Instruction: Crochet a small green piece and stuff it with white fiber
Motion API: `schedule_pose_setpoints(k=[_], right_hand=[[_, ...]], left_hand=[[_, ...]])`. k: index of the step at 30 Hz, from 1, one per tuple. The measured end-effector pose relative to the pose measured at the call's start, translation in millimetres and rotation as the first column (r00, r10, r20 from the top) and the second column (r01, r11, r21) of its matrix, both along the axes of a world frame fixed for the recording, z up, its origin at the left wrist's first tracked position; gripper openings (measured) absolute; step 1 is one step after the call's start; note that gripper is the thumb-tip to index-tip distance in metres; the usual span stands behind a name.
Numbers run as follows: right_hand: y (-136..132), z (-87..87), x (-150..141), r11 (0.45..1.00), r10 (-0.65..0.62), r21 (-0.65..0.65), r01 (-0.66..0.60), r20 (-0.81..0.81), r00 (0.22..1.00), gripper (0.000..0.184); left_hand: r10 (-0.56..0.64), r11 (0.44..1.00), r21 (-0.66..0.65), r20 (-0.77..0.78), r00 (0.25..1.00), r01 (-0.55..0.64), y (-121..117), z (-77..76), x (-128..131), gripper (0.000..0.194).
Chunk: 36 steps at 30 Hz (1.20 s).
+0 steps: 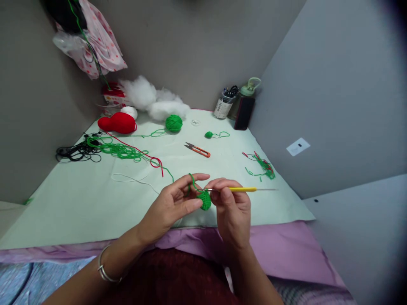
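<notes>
My left hand pinches a small green crochet piece between thumb and fingers, with green yarn looped over the raised index finger. In my right hand is a crochet hook with a yellow handle, held level. Its metal tip reaches left to the top edge of the green piece, where a strand of yarn meets it; the exact stitch is too small to make out. From the left hand the green yarn runs back to a loose green tangle on the table.
Orange thread snips lie beyond my hands. Around them are a green yarn ball, a small green piece, red yarn, black cord, white stuffing and yarn scraps. A bottle and pen cup stand at the back right.
</notes>
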State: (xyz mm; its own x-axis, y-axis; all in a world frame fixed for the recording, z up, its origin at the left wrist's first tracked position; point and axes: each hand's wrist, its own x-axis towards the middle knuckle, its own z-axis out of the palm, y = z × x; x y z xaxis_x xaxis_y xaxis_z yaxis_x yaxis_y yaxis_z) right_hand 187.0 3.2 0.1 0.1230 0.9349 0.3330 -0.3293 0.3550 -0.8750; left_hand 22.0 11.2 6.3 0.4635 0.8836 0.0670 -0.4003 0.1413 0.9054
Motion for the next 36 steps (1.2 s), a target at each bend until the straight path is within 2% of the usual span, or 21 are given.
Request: schedule_pose_setpoints(k=[6, 15, 24, 27, 30, 33, 34, 36], right_hand=[[0.7, -8.5, 2.9, 0.999, 0.032, 0.004, -0.032, 0.089, 0.995, 0.015], [-0.3, 0.0, 1.4, 0.997, 0.075, -0.034, -0.076, -0.032, 0.997, 0.021], [-3.1, 0.8, 6.9, 0.998, 0.055, 0.011, -0.056, 0.089, 0.995, 0.023], [-6.2, 0.4, 8.7, 0.998, 0.011, 0.056, -0.022, 0.191, 0.981, 0.022], [-9.9, -0.5, 10.7, 0.982, -0.08, 0.187, 0.013, 0.356, 0.931, 0.024], [-13.3, -4.0, 11.4, 0.929, -0.239, 0.369, 0.027, 0.543, 0.805, 0.029], [-14.3, -5.9, 11.0, 0.904, -0.303, 0.426, 0.027, 0.598, 0.742, 0.031], [-15.5, -9.9, 9.6, 0.859, -0.407, 0.512, 0.018, 0.661, 0.631, 0.038]], left_hand=[[0.022, 0.999, -0.024, -0.003, 1.0, -0.022, -2.2, -1.4, -0.9, 0.049], [0.181, 0.983, 0.016, -0.123, 0.976, -0.18, -3.4, 2.1, -3.6, 0.039], [0.235, 0.972, 0.03, -0.241, 0.942, -0.235, -6.7, 7.5, -1.9, 0.036], [0.279, 0.96, 0.065, -0.28, 0.918, -0.272, -7.6, 9.0, 0.2, 0.034], [0.362, 0.932, 0.141, -0.328, 0.872, -0.334, -9.5, 8.7, 3.5, 0.031], [0.431, 0.901, 0.196, -0.316, 0.845, -0.386, -12.3, 7.3, 7.3, 0.035], [0.421, 0.907, 0.167, -0.294, 0.858, -0.388, -13.0, 7.0, 8.3, 0.042], [0.348, 0.936, 0.025, -0.207, 0.914, -0.351, -13.1, 7.2, 9.2, 0.056]])
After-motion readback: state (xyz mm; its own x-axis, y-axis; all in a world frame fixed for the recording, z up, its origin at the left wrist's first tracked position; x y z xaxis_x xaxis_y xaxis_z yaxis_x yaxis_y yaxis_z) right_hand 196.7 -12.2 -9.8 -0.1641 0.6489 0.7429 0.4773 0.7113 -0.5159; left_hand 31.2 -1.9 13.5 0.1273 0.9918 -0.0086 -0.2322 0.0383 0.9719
